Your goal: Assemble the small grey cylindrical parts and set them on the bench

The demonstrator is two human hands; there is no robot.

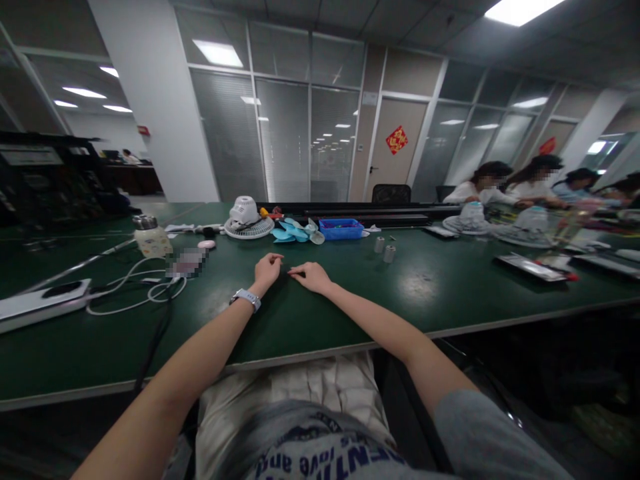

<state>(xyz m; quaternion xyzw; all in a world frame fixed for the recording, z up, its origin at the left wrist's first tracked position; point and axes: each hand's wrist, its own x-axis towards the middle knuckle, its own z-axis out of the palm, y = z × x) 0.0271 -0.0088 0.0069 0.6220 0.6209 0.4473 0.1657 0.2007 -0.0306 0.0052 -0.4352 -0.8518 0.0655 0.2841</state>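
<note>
My left hand (267, 268) rests on the dark green table (310, 320) with its fingers curled in; a white watch (246, 298) sits on that wrist. Whether anything is inside the curled fingers is hidden. My right hand (311, 275) lies palm down just to its right, fingers stretched out flat toward the left hand, their tips almost touching it. Nothing shows under the right hand. Both forearms reach across the table's front edge.
Behind the hands stand a white fan (247, 220), loose blue fan blades (295, 232), a blue tray (341, 229) and two small grey cylinders (384, 249). A power strip (43, 300), white cables (145, 287) and a jar (150, 237) lie left. Other people (500, 183) sit far right.
</note>
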